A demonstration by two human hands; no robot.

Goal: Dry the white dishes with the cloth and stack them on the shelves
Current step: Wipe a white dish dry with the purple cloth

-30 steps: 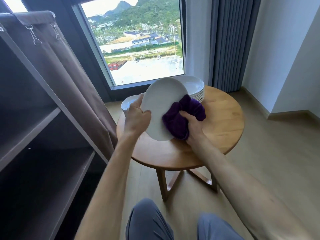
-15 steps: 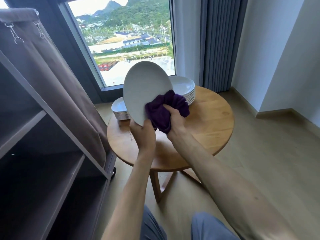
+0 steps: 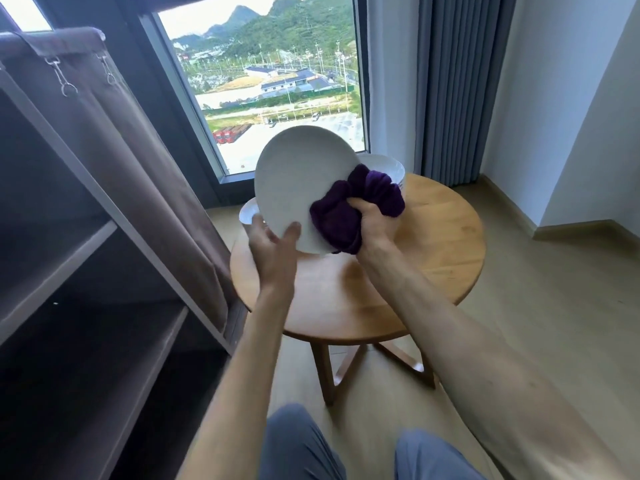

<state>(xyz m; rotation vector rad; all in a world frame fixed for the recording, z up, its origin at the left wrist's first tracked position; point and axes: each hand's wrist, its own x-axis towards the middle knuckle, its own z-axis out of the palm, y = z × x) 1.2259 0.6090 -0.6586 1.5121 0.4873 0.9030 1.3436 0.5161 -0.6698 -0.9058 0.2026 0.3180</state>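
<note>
Since half a second ago the white plate (image 3: 298, 188) has tipped and dropped slightly, and the left hand (image 3: 273, 247) has shifted on its lower rim, thumb on the near face. It is held tilted above the round wooden surface (image 3: 433, 244), in front of the stacked dishes (image 3: 391, 168). The right hand (image 3: 372, 220) clutches the bunched purple cloth (image 3: 341, 220) against the plate's lower right edge. Glazed ceramic looks stiff, fairly heavy, breakable, likely slippery if damp, so a rim grip with fingers behind seems safest. Dark shelves (image 3: 69, 258) wait at left.
</note>
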